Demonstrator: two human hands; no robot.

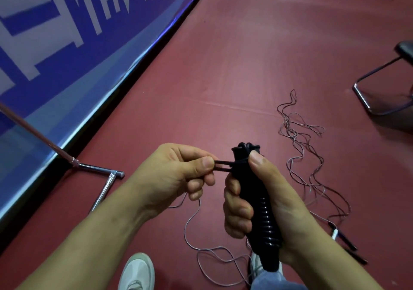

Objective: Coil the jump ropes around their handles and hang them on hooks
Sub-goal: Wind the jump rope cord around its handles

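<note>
My right hand (257, 200) grips a pair of black ribbed jump rope handles (262, 220) held upright, thumb pressed near their top. Black rope is wound around the upper end of the handles. My left hand (178, 173) pinches a short loop of that black rope (222, 166) just left of the handles, pulling it sideways. Thin grey jump ropes (297, 146) lie tangled on the red floor to the right. Two more dark handles (345, 240) rest on the floor at the lower right.
A metal rack foot and pole (98, 169) stand at the left against a blue and white banner wall (67, 44). A chair's metal base (377, 93) is at the far right. My white shoes (138, 272) are at the bottom, with grey rope (201, 240) looped beside them.
</note>
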